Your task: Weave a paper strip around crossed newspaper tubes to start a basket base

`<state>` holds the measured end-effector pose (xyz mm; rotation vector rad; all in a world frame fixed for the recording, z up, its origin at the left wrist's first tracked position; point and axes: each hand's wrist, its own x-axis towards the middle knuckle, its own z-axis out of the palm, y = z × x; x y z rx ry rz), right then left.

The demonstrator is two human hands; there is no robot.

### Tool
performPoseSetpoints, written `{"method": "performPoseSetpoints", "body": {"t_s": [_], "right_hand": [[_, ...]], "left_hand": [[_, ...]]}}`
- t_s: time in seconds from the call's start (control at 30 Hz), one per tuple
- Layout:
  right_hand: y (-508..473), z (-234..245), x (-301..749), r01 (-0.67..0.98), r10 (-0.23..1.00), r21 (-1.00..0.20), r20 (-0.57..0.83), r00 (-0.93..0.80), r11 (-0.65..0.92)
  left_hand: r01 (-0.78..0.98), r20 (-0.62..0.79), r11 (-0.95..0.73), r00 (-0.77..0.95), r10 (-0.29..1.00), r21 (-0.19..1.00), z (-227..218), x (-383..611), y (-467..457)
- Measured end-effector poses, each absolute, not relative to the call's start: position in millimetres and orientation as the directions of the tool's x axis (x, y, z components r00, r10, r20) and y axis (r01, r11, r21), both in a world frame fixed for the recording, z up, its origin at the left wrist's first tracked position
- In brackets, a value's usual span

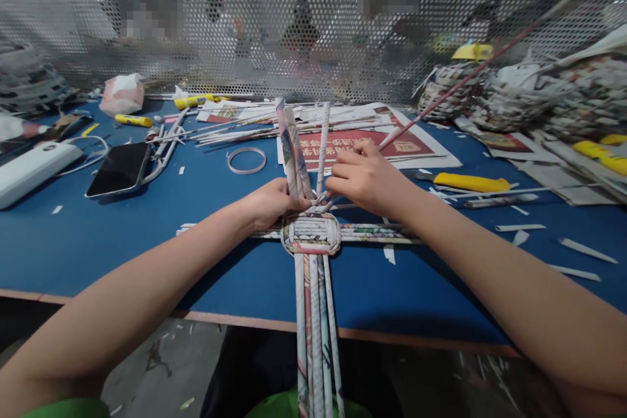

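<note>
A cross of rolled newspaper tubes [311,234] lies on the blue table [147,235], bound at its middle by a woven ring. My left hand [271,201] presses its closed fingers against the upright tubes just behind the ring. My right hand [366,176] is closed in a pinch on a long reddish paper tube [470,75] that runs up to the right. Several tubes of the cross hang over the front table edge toward me.
A black phone [119,168], a white power bank [32,170] and a tape ring [246,160] lie at the left. Yellow utility knives [470,181], loose paper tubes [245,124], printed sheets and woven paper baskets [509,101] fill the back and right. A perforated metal screen [294,13] stands behind.
</note>
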<state>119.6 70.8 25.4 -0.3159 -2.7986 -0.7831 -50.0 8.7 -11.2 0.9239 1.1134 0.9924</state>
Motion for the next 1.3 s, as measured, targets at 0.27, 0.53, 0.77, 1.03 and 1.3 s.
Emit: {"method": "performPoseSetpoints", "body": {"t_s": [0.27, 0.53, 0.77, 1.03, 1.3], "right_hand": [[72, 26, 120, 0.24, 0.143, 0.476, 0.232, -0.962, 0.846], [74, 25, 120, 0.243, 0.14, 0.466, 0.246, -0.959, 0.851], [80, 25, 122, 0.374, 0.25, 0.438, 0.315, -0.916, 0.818], [86, 20, 125, 0.287, 0.193, 0.324, 0.293, -0.937, 0.902], [85, 23, 130, 0.233, 0.168, 0.4, 0.192, -0.967, 0.887]], "left_hand": [[-0.149, -0.207, 0.229, 0.152, 0.967, 0.962, -15, -49, 9], [-0.058, -0.14, 0.153, 0.192, 0.971, 0.986, -14, -49, 9], [0.001, -0.064, 0.066, 0.24, 0.969, 0.998, -21, -55, 12], [-0.041, -0.13, 0.14, 0.192, 0.973, 0.989, -16, -51, 10], [-0.081, -0.192, 0.209, 0.185, 0.964, 0.975, -11, -50, 10]]}}
